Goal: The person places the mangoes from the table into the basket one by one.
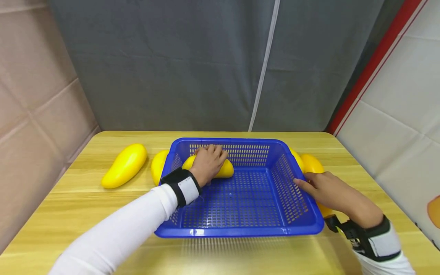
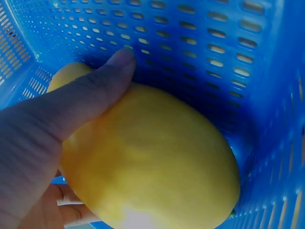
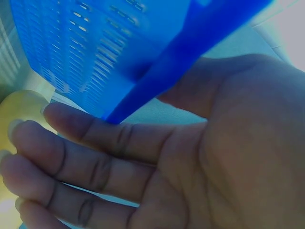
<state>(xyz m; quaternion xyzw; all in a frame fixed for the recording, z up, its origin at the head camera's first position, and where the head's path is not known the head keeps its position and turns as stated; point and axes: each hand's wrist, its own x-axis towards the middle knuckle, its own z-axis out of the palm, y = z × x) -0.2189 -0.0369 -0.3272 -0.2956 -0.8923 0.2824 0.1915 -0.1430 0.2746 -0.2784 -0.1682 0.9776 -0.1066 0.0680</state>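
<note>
A blue plastic basket (image 1: 240, 232) with slotted walls stands on the table. Inside it, at the far left, a yellow mango (image 1: 225, 170) lies sideways under my left hand (image 1: 209, 162). The left wrist view shows my thumb along the top of that mango (image 2: 157, 157) and other fingers round its side. My right hand (image 1: 333, 189) holds the basket's right rim, thumb over the inside and fingers along the outside. In the right wrist view, the rim (image 3: 162, 71) passes between the thumb and the extended fingers.
On the wooden table (image 1: 154, 254), one mango (image 1: 124, 166) lies at the far left and another (image 1: 158, 167) beside the basket's left wall. Several more, including an orange-yellow mango (image 1: 312, 163), lie by the right wall. A grey curtain (image 1: 172, 76) hangs behind.
</note>
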